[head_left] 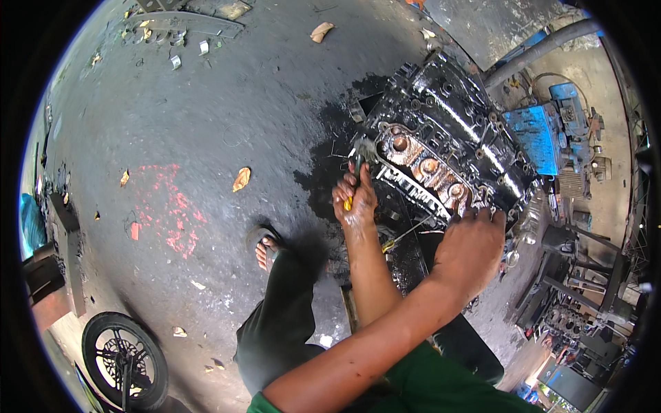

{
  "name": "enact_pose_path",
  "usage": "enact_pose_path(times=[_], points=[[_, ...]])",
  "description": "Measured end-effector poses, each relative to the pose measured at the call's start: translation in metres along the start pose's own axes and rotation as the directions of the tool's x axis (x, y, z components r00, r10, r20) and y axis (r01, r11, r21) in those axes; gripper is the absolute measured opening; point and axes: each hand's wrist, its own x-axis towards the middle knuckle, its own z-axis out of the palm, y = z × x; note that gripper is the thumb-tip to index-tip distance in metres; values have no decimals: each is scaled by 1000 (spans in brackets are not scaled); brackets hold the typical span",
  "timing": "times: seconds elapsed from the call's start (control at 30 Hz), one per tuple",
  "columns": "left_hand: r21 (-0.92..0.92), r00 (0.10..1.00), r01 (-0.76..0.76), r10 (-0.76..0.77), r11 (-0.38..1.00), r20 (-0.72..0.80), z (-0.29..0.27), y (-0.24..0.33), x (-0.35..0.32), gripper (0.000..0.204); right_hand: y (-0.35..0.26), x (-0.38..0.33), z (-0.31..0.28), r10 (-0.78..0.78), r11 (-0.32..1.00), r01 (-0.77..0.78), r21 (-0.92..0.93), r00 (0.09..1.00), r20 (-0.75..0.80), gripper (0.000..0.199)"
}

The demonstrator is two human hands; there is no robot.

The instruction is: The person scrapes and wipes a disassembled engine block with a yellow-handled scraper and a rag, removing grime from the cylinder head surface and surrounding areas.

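My arms cross, the left forearm over the right. My right hand (357,198) is closed, palm side up, around a brush (366,147) with a greyish head. A bit of yellow handle shows in my grip. The brush head is against the left end of an oily black engine block (468,117), beside a brown-stained face (430,167) with round openings. My left hand (471,244) reaches to the near right edge of this face, fingers bent over it and their tips partly hidden. Between my hands lies a screwdriver (389,246) with a yellow handle and thin shaft.
Dark wet stains (323,165) spread over the floor left of the engine. My sandalled foot (265,246) rests nearby. A blue machine (537,138) stands beyond the engine at right, with metal parts (568,320) below it. A spoked wheel (125,361) is at lower left.
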Motion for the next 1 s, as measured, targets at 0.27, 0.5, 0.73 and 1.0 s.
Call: enact_pose_path(times=[0.27, 0.5, 0.73, 1.0], points=[[1, 999, 39, -39, 999, -1, -9, -6, 0, 27, -19, -2, -8, 51, 993, -59, -99, 995, -84, 35], [-36, 1000, 23, -23, 999, -6, -14, 3, 0, 29, -27, -16, 1, 98, 990, -115, -76, 974, -204, 34], [-37, 1000, 18, -19, 999, -16, -16, -2, -1, 24, -62, -55, -28, -26, 948, -90, -304, 933, -359, 33], [24, 1000, 5, -5, 1000, -12, -13, 2, -5, 24, -119, -100, -37, -132, 623, -201, -756, 926, -354, 39]])
